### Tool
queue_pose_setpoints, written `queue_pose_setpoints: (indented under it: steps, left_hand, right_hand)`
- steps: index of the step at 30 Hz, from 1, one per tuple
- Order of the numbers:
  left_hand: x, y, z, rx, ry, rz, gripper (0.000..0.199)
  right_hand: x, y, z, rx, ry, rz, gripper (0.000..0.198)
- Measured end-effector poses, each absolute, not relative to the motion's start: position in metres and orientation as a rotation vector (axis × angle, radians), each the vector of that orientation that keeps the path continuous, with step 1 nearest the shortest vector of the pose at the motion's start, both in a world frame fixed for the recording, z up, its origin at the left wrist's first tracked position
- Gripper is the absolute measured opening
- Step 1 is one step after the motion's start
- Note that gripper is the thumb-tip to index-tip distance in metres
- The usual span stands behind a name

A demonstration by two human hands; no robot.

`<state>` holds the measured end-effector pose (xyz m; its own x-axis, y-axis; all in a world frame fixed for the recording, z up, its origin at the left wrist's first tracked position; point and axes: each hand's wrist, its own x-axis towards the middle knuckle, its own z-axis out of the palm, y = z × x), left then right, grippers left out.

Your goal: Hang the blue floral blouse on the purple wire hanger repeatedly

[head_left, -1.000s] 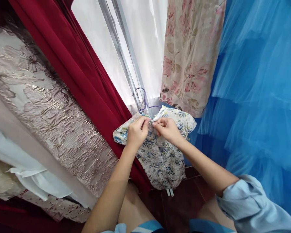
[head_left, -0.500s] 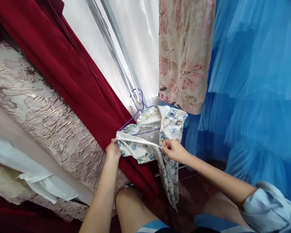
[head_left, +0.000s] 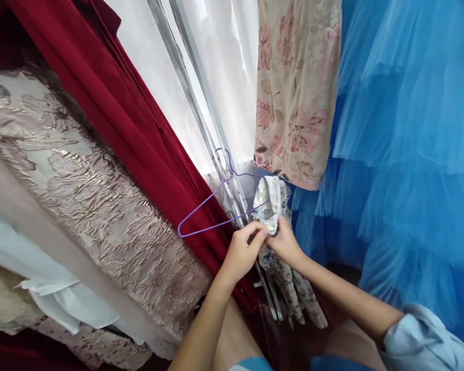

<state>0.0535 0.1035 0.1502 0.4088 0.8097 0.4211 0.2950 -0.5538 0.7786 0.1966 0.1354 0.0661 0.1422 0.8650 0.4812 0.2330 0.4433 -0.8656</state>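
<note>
A white garment with a blue floral print point(head_left: 271, 196) hangs from the right arm of a purple hanger point(head_left: 209, 228), whose left arm is bare. The hook of the hanger lies by a metal rail. My left hand point(head_left: 243, 250) is closed on the garment's edge below the hanger bar. Right beside it, my right hand point(head_left: 284, 239) grips the same edge, and the two hands nearly touch. Below them the lower part of the cloth hangs down toward the floor. The fingertips are partly hidden by the folds.
Long dark red cloth point(head_left: 139, 129) and a pinkish brocade garment point(head_left: 112, 206) hang on the left. Metal rails point(head_left: 201, 98) run in front of white fabric. To the right hang a beige floral garment point(head_left: 294, 103) and layered blue tulle point(head_left: 402, 129).
The garment's left side has come off the hanger's left arm and is bunched to the right. My left hand has moved right with it, close to my right hand.
</note>
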Motion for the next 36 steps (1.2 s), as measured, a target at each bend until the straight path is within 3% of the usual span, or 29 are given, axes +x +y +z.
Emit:
queue_pose_setpoints:
  steps: [7,11,13,15,16,19,25,30,33,36]
  left_hand:
    - [0.064,0.099,0.138,2.153,1.005,1.151,0.022]
    - [0.058,0.107,0.122,2.023,0.986,1.219,0.020]
    - [0.054,0.110,0.113,1.975,0.967,1.236,0.033]
    - [0.051,0.112,0.104,1.937,0.931,1.166,0.055]
    - [0.049,0.111,0.099,1.920,0.902,1.088,0.057]
    - [0.042,0.107,0.083,1.821,0.842,0.822,0.035]
    - [0.000,0.085,0.070,1.557,0.911,0.621,0.044]
    - [-0.068,0.083,0.092,1.837,1.124,0.486,0.032]
    - [-0.112,0.099,0.122,2.188,1.423,0.532,0.016]
    - [-0.144,0.123,0.157,2.493,1.649,0.555,0.015]
  right_hand:
    - [0.216,0.147,0.058,-0.971,-1.136,0.671,0.040]
    - [0.234,0.135,0.064,-1.107,-1.586,0.533,0.009]
    - [0.239,0.126,0.075,-1.077,-1.775,0.391,0.021]
    - [0.240,0.117,0.089,-0.987,-1.855,0.294,0.025]
    - [0.240,0.114,0.096,-0.940,-1.875,0.289,0.024]
    - [0.239,0.110,0.114,-0.865,-1.830,0.505,0.026]
    - [0.251,0.124,0.115,-0.973,-1.486,0.984,0.047]
    - [0.271,0.149,0.112,-1.015,-1.332,1.018,0.054]
    - [0.275,0.167,0.119,-0.962,-1.396,0.934,0.048]
    - [0.266,0.190,0.127,-0.914,-1.567,0.837,0.043]
